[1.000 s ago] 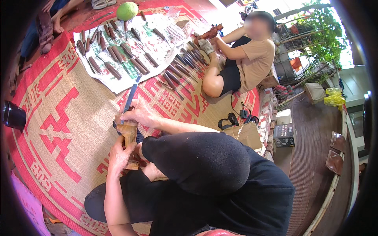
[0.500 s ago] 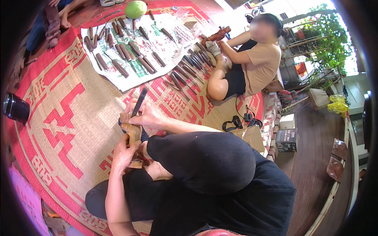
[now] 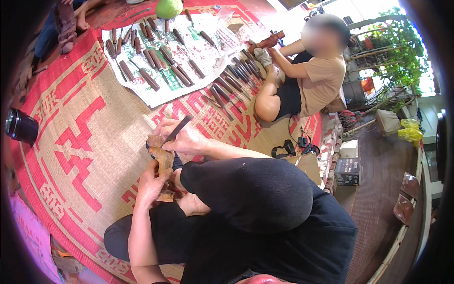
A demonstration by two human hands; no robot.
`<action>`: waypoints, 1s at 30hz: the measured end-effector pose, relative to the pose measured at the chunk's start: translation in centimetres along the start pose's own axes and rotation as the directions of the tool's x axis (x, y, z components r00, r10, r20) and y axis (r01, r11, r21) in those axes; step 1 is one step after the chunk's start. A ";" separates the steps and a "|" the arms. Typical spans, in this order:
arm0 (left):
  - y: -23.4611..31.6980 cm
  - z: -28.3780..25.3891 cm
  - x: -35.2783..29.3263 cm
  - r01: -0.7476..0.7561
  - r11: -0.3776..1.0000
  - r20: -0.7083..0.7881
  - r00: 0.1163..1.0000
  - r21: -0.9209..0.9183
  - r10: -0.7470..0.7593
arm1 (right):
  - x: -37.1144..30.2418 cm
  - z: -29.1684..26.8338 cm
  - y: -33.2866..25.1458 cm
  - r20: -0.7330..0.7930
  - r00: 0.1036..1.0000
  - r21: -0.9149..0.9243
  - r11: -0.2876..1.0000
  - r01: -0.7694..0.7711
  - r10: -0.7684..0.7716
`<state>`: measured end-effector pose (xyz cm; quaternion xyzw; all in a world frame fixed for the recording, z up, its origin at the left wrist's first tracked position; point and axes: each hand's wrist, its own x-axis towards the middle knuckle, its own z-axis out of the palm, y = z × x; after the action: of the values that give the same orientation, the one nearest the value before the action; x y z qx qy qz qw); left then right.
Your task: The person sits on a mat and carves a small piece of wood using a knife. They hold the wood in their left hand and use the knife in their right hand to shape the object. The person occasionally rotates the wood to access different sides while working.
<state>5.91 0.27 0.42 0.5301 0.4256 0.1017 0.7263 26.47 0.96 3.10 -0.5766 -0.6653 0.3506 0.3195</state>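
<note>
A carved light-brown wooden figure (image 3: pixel 165 160) rests against my feet, tilted, with a squared block at its lower end. My left hand (image 3: pixel 152 182) is wrapped round its lower part, the thumb along the side. In my right hand (image 3: pixel 188 140) is a slim dark carving chisel (image 3: pixel 179 127), slanting up and to the right. Its lower end meets the wood near the figure's upper end, where my fingers partly hide the tip.
Several wooden-handled carving tools (image 3: pixel 152 79) lie on a white printed sheet (image 3: pixel 158 98), a green round fruit (image 3: pixel 169 8) beyond them. A person (image 3: pixel 321 75) sits at the right holding a reddish carving (image 3: pixel 268 41). A black cylinder (image 3: pixel 21 127) stands at the left on the red-patterned mat (image 3: pixel 71 189).
The chisel has tipped further to the right, and my right hand has turned with it. My left hand keeps its hold on the wooden figure. The whole view has shifted slightly.
</note>
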 end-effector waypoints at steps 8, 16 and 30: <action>-0.8 -0.1 0.4 0.002 1.000 0.004 1.000 0.031 -0.002 | -0.1 -0.3 -0.2 -0.028 0.998 0.131 0.990 -0.058 0.062; -1.6 0.0 1.3 -0.032 0.997 0.028 0.999 0.074 0.030 | -0.7 -1.5 0.5 -0.036 0.905 0.621 0.719 -0.312 0.424; -0.3 -0.4 0.5 -0.016 0.960 -0.022 0.999 0.279 0.023 | -0.1 -5.0 5.1 -0.125 0.802 0.870 0.453 -0.195 0.584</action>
<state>5.78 0.71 -0.13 0.6300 0.4392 0.0545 0.6382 33.40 1.77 1.58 -0.5572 -0.1836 0.5554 0.5894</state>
